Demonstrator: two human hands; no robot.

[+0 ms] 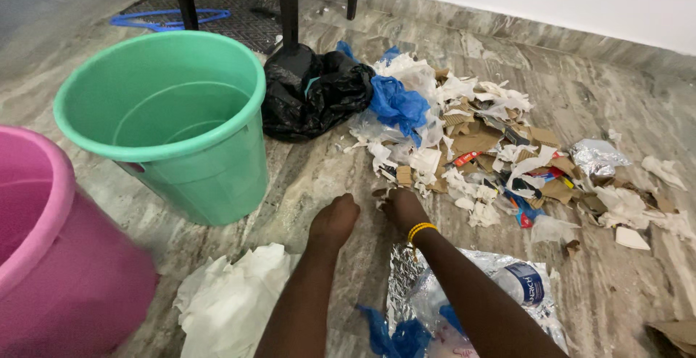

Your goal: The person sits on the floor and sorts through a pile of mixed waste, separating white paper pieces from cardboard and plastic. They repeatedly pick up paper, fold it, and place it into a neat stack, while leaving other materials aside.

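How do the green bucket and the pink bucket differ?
The green bucket is mint green and seen whole; the pink bucket is pink and cut off by the picture's left edge. The green bucket stands farther from the person, next to a black bag; the pink bucket stands nearer, beside crumpled white paper. Both stand upright on the floor, and the green one looks empty.

Bright, even daylight, soft shadows, mild blur on the near pink bucket (43, 256)
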